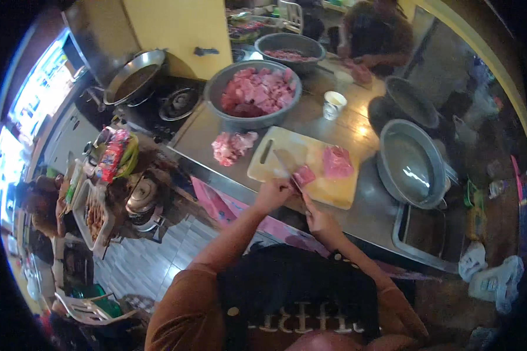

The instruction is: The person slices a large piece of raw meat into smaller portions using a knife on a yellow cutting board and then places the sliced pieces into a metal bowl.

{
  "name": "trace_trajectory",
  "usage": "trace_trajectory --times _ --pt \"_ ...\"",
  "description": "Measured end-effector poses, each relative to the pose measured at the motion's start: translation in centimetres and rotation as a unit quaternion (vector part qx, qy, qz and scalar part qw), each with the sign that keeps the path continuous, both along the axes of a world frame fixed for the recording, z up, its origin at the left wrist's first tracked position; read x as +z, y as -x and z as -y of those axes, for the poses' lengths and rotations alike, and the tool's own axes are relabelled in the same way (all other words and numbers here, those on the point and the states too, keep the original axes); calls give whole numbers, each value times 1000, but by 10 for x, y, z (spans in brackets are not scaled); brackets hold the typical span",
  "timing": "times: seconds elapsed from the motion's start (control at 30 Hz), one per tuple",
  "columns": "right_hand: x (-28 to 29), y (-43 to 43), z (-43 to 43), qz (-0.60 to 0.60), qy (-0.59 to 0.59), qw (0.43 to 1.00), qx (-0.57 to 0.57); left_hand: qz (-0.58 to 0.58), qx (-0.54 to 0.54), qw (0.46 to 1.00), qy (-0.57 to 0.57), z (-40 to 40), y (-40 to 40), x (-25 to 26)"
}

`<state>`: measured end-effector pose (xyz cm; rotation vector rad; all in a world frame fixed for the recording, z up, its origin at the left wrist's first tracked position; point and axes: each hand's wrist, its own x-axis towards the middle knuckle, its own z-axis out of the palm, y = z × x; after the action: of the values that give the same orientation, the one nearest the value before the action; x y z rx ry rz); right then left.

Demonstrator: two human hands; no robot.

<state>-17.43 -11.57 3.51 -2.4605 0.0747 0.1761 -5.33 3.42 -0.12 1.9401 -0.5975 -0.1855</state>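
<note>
On a pale plastic cutting board (285, 140) lie a small piece of red meat (304, 175) and a larger pink chunk (337, 162) to its right. My right hand (323, 224) is closed on the handle of a kitchen knife (284, 162), whose blade points up and left along the small piece. My left hand (274, 193) is at the board's near edge, fingers bent close to the blade and the small piece; whether it grips the meat is not clear. Left of the board sits a heap of pale pink meat pieces (232, 148). Behind it, a grey basin (211, 98) holds many cut pieces.
A paper cup (334, 105) stands behind the board. To the right are a basin of liquid (406, 162) and a sink (424, 228). A wok (136, 79) rests on the stove at left. Another person (375, 37) handles meat across the counter, near a second basin (290, 41).
</note>
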Motion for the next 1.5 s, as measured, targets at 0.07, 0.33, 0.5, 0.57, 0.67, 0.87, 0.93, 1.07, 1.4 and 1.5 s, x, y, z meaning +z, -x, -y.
trace_trajectory --times 0.07,0.33,0.5,0.57,0.67,0.87,0.93,1.07,1.4,1.5 --pt "-16 2 4 15 -13 1000 -11 -28 26 996 -82 12 -3 6" --pt "6 14 -11 -24 74 997 -3 61 46 989 -126 22 -10 -8" --pt "2 45 -2 -73 54 996 10 68 65 991 -93 4 -20 -9" --pt "-4 57 5 -97 46 994 8 89 36 990 -105 -5 -26 -11" --pt "-18 67 17 -116 24 993 -7 146 -27 986 -75 -8 -28 -4" --pt "5 62 6 -133 44 990 -12 326 149 928 101 -32 -64 92" --pt "-9 45 9 -223 79 971 -30 337 270 885 174 -41 -72 146" --pt "-30 52 17 75 4 997 11 387 236 885 104 -43 -155 155" --pt "-8 79 24 -4 -120 981 -155 54 -83 993 -70 13 -15 14" --pt "-11 75 18 -73 -141 975 -157 92 -23 988 -124 25 -19 4"
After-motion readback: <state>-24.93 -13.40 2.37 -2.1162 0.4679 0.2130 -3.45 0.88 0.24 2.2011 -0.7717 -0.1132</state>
